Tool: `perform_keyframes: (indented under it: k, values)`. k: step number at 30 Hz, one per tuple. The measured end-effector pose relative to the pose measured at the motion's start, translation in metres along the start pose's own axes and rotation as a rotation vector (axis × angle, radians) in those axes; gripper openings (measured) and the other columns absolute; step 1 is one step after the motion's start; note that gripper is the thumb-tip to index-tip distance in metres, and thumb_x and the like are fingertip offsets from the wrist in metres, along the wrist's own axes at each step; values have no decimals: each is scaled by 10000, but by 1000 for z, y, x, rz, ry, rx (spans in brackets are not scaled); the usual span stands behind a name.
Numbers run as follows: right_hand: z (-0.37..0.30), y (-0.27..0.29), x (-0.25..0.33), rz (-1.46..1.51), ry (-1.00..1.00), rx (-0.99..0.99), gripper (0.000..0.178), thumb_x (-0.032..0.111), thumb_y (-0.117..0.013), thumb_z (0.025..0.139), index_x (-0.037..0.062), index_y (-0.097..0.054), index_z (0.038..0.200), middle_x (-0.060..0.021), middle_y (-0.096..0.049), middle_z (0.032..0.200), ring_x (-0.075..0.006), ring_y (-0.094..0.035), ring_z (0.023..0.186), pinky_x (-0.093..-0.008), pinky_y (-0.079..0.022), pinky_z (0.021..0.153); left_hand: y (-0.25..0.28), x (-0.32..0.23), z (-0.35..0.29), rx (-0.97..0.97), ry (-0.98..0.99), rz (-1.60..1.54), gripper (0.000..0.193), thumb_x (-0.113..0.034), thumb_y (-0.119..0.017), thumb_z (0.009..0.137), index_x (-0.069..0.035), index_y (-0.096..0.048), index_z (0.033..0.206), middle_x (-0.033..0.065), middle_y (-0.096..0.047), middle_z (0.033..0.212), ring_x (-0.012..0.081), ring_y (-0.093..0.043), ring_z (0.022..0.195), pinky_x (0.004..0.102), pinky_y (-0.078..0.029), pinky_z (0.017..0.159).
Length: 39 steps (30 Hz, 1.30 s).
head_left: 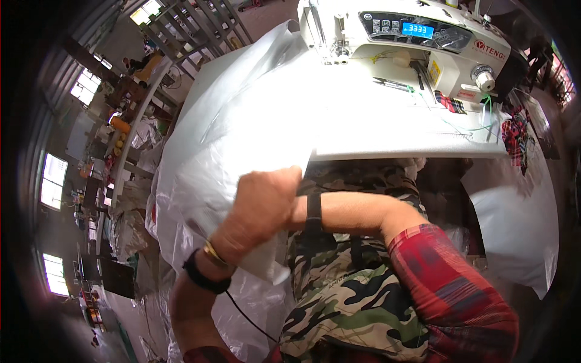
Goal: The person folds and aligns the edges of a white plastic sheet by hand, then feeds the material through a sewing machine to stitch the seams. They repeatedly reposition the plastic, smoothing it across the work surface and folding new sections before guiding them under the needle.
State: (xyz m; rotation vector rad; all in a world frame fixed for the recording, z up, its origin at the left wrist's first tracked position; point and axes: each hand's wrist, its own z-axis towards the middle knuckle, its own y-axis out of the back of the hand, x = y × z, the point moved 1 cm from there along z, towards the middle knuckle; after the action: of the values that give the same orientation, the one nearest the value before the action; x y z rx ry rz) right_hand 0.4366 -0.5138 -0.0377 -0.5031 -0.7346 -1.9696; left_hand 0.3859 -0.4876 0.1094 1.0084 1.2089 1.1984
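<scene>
White, partly see-through plastic sheeting (206, 151) drapes over the table's left side and hangs down toward my lap. My left hand (263, 199), slightly blurred, is closed at the sheeting's right edge, and a white flap (266, 269) hangs below it. The right forearm (351, 210) crosses from the right, with a black strap at the wrist. My right hand is hidden behind the left one, so its fingers do not show. Beyond the hands stands a white sewing machine (417, 30), its needle area (340, 54) brightly lit.
The white table edge (405, 151) runs just ahead of my lap. On the machine bed lie dark tweezers (390, 83), green thread and plaid scraps (451, 104). More plaid cloth (515, 136) and white plastic (514, 224) hang at the right. A metal rack (187, 30) stands far left.
</scene>
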Motion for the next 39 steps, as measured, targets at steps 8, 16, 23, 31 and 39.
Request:
perform_keyframes:
  k: [8,16,23,31,39]
  values:
    - [-87,13,-28,-65,-331,606,261,213,-600,876,31,-657,1055,-205,-671,993,-353,-635,935,-419,-501,827,-108,0,-33,-181,-26,-19,109,-46,-595,762,-57,-504,820,108,-546,721,290,-614,651,382,-476,536]
    - [13,199,10,-778,-186,520,233,166,-675,832,103,-639,1054,-90,-631,1054,-318,-657,829,-383,-542,691,-111,-8,-40,-256,179,-209,101,-27,-623,838,-50,-569,921,119,-545,896,318,-623,759,406,-486,629]
    - [23,226,-31,-759,-144,545,239,194,-664,868,136,-663,1099,-79,-630,1033,-287,-658,836,-391,-527,691,-106,-25,-41,-306,205,-292,246,2,-609,835,-20,-591,1080,158,-584,877,352,-614,738,408,-486,636]
    - [19,223,-46,-846,-207,439,307,332,-612,922,154,-655,1169,-66,-619,1030,-274,-648,871,-400,-520,727,-114,-25,-48,-398,243,-392,434,71,-550,838,13,-545,1268,187,-577,870,365,-598,729,416,-468,634]
    - [5,220,-54,-1031,-263,38,337,309,-762,769,75,-593,944,-113,-586,955,-314,-577,948,-436,-483,812,-134,-15,-24,-355,127,-516,309,22,-533,798,7,-628,1092,170,-583,850,351,-604,723,409,-485,652]
